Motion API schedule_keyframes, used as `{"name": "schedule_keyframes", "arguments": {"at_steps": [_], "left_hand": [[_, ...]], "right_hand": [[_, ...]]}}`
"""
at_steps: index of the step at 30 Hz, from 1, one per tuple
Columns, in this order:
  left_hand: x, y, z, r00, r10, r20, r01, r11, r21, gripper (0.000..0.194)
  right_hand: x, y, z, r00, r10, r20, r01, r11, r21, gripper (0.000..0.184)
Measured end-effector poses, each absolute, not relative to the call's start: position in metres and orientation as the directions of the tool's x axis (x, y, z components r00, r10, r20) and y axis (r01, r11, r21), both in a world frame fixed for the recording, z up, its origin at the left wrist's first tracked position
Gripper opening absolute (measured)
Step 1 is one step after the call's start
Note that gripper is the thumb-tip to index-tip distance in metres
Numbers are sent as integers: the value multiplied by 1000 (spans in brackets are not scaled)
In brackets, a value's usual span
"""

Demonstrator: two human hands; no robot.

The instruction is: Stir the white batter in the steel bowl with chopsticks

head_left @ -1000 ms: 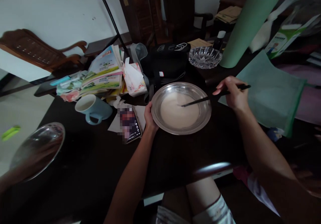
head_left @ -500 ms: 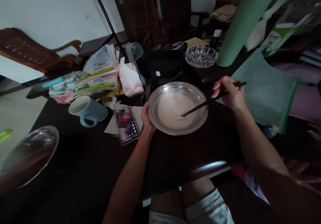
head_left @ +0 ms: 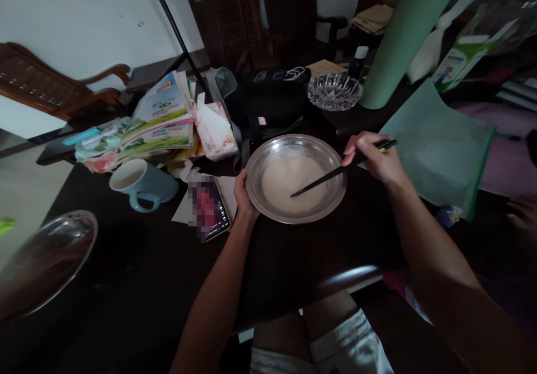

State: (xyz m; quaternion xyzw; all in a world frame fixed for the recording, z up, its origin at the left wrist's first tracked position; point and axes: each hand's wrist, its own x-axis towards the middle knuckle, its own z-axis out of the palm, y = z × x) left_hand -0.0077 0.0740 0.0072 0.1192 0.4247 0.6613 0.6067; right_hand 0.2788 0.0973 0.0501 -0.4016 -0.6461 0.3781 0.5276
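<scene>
A round metal bowl (head_left: 296, 218) stands on the dark table in front of me. Pale, creamy liquid (head_left: 281, 181) covers its bottom. My left hand (head_left: 245, 198) grips the bowl's left rim, thumb on the edge and the other fingers hidden beneath. Above the right rim, my right hand (head_left: 371, 155) is closed around black chopsticks (head_left: 323, 179); whether one or two, I cannot tell. They slant down to the left, with their tips in the liquid. A phone (head_left: 212, 209) with a lit screen lies on white paper just left of my left hand.
A blue mug (head_left: 145, 185) and a second metal bowl (head_left: 54, 262) stand to the left. Behind are stacked books (head_left: 159, 117), a tissue pack (head_left: 215, 128), a black bag (head_left: 272, 103) and a glass ashtray (head_left: 334, 91). A green flask (head_left: 409, 44) and mesh pouch (head_left: 436, 150) sit right. Another person's hand (head_left: 522, 214) shows at far right.
My right hand has moved left, and the chopstick tips have shifted left and slightly nearer me in the liquid. My left hand stays on the rim. The view has shifted slightly.
</scene>
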Motion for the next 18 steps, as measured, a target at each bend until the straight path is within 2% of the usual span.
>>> {"name": "schedule_keyframes", "arguments": {"at_steps": [2, 3, 6, 9, 11, 15, 18], "left_hand": [[-8, 74, 7, -238, 895, -376, -703, 108, 703, 21], [-8, 74, 7, -241, 894, -379, -701, 110, 704, 21], [-8, 74, 8, -242, 896, -373, -696, 108, 710, 22], [-7, 74, 8, -238, 901, -362, -697, 101, 710, 22], [-7, 74, 8, -238, 903, -357, -698, 96, 710, 21], [-8, 75, 7, -242, 901, -360, -687, 102, 719, 20], [-9, 75, 5, -233, 910, -343, -672, 104, 733, 21]], "right_hand": [[273, 93, 54, -226, 904, 363, 180, 405, -896, 38], [271, 92, 56, -224, 901, 372, 207, 417, -885, 37], [274, 96, 55, -61, 899, 433, 238, 434, -869, 38], [281, 101, 50, 93, 883, 461, 174, 441, -880, 42], [282, 101, 47, 52, 896, 440, 126, 431, -893, 43], [275, 96, 50, -204, 911, 359, 117, 387, -915, 37], [273, 96, 53, -146, 908, 392, 186, 414, -891, 36]]}}
